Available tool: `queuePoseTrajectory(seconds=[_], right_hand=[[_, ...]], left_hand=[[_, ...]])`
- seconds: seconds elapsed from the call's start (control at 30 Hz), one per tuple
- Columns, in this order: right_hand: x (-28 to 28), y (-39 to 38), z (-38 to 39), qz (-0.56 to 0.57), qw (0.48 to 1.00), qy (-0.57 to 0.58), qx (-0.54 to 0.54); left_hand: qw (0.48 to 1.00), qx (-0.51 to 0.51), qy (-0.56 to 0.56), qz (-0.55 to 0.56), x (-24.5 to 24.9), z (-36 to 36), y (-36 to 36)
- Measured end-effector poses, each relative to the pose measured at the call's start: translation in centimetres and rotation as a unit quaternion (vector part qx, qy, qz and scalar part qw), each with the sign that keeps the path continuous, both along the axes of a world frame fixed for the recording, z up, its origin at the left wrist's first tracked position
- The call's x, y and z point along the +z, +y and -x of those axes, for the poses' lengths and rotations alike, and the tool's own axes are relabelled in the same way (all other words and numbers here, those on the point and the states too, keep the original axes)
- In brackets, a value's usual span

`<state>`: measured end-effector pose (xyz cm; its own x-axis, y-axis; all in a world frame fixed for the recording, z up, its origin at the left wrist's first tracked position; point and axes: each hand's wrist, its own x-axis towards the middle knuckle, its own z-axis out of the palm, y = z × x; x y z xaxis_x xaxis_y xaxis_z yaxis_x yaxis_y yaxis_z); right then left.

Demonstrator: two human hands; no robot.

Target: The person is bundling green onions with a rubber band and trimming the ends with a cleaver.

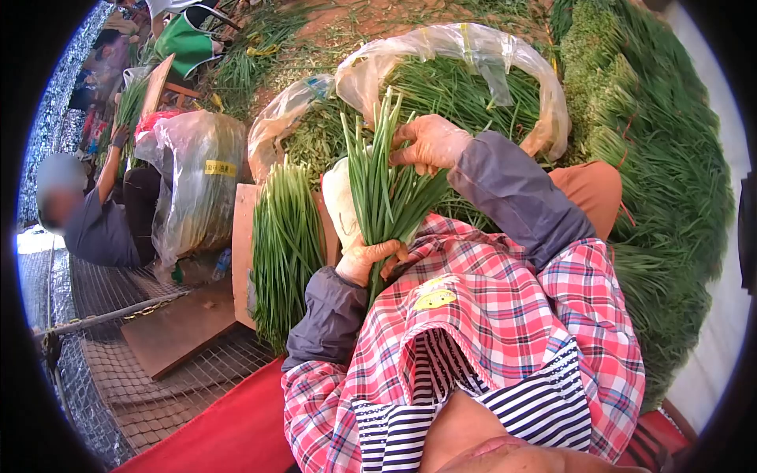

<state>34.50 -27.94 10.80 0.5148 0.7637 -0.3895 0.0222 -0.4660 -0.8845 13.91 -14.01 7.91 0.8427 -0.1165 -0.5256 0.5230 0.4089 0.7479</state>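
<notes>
My left hand (369,260) is wrapped round the lower part of a bunch of long green stalks (374,185), which fans out upward in front of my chest. Higher up, at the bunch's right side, my right hand (432,143) has its fingers curled against the stalks, with its fingertips pinched on some of them. A pale cloth-like thing (339,201) shows behind the bunch. Just left of it, a thick pile of green stalks (285,252) lies on a brown board (244,272).
Open plastic bags (465,43) with greens stand ahead. Heaped greens (662,181) line the right side. At the left, a person (106,229) holds stalks beside a filled clear bag (201,185). A brown panel (181,327) lies on netting at the lower left.
</notes>
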Motion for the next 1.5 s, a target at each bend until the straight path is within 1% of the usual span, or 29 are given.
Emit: queuePoseTrajectory(seconds=[0.13, 0.23, 0.33, 0.43, 0.63, 0.67, 0.7, 0.73, 0.77, 0.8, 0.87, 0.93, 1.03, 1.07, 1.1, 1.13, 1.23, 1.27, 1.3, 1.33, 1.4, 1.43, 1.47, 1.5], right_hand=[[-0.7, 0.3, 0.4, -0.024, 0.997, 0.057, -0.053], [-1.1, 0.3, 1.0, 0.006, 0.994, -0.100, -0.047], [-1.0, 0.2, 1.5, 0.034, 0.966, -0.253, -0.037], [0.1, 0.4, 1.6, 0.089, 0.957, -0.277, -0.007], [-1.1, 0.8, 1.1, 0.040, 0.961, -0.273, 0.000], [-1.9, 1.1, 1.2, 0.014, 0.951, -0.310, -0.011], [-1.7, 0.9, 1.3, -0.016, 0.980, -0.197, -0.004], [-1.2, 0.6, 1.5, -0.046, 0.996, -0.081, 0.004], [-0.7, 0.2, 2.0, -0.075, 0.996, 0.036, 0.013], [-0.6, -0.5, 2.6, -0.157, 0.977, 0.130, 0.055], [1.6, -3.2, 3.4, -0.202, 0.948, 0.191, 0.154], [2.6, -5.8, 2.6, -0.193, 0.905, 0.248, 0.286], [0.5, -7.1, 2.3, -0.075, 0.964, 0.209, 0.144], [-1.9, -6.8, 2.1, -0.047, 0.993, -0.068, 0.087], [-3.9, -6.5, 1.9, -0.015, 0.940, -0.340, 0.022], [-1.6, -5.8, 2.1, -0.057, 0.996, 0.028, -0.066], [1.6, -3.5, 2.2, -0.068, 0.985, -0.154, -0.037], [0.3, -2.2, 1.8, -0.025, 0.976, -0.215, -0.022], [0.0, -0.9, 1.6, 0.020, 0.962, -0.273, -0.008], [0.7, -0.6, 1.4, 0.070, 0.991, -0.117, 0.007], [-0.5, -0.4, 2.0, -0.022, 1.000, 0.020, 0.001], [-1.0, -0.4, 2.5, -0.066, 0.994, 0.091, 0.001], [-1.3, -1.3, 3.1, -0.111, 0.980, 0.156, 0.055], [0.0, -2.4, 3.8, -0.133, 0.962, 0.220, 0.096]], left_hand=[[1.000, 0.001, -0.001, -0.018, 0.0, -0.2, 0.0], [1.000, 0.006, -0.006, -0.021, 0.0, -0.2, -0.1], [1.000, 0.005, 0.002, -0.012, 0.0, -0.2, -0.1], [1.000, 0.006, 0.009, -0.009, 0.2, -0.2, -0.2], [1.000, 0.000, 0.010, 0.005, 0.1, -0.2, 0.0], [1.000, -0.002, 0.006, 0.009, 0.0, -0.1, 0.1], [1.000, 0.001, 0.011, 0.014, -0.2, 0.0, 0.3], [1.000, 0.005, 0.015, 0.020, -0.6, 0.2, 0.6], [0.999, 0.010, 0.020, 0.026, -0.9, 0.4, 0.8], [0.999, 0.018, 0.030, 0.025, -1.1, 0.5, 1.1], [0.998, 0.038, 0.049, 0.025, -1.5, 0.6, 1.6], [0.999, 0.031, 0.038, 0.010, -1.7, 0.7, 2.0], [0.999, 0.034, 0.028, 0.014, -1.7, 0.8, 2.1], [0.999, 0.037, 0.024, 0.009, -1.1, 0.6, 1.8], [0.999, 0.039, 0.019, 0.005, -0.8, 0.2, 1.7], [0.999, 0.041, 0.019, 0.005, -0.8, 0.2, 1.5], [0.999, 0.028, 0.004, -0.037, -0.5, 0.0, 0.9], [1.000, 0.019, 0.013, -0.003, -0.6, -0.2, 1.1], [1.000, 0.021, 0.008, 0.001, -0.6, -0.2, 1.0], [1.000, 0.022, 0.004, 0.007, -0.6, -0.1, 0.8], [0.999, 0.030, -0.001, 0.027, -0.9, 0.0, 0.9], [0.998, 0.040, -0.009, 0.052, -1.2, 0.2, 1.1], [0.996, 0.049, -0.016, 0.077, -1.4, 0.2, 1.2], [0.993, 0.058, -0.024, 0.101, -1.6, 0.3, 1.4]])
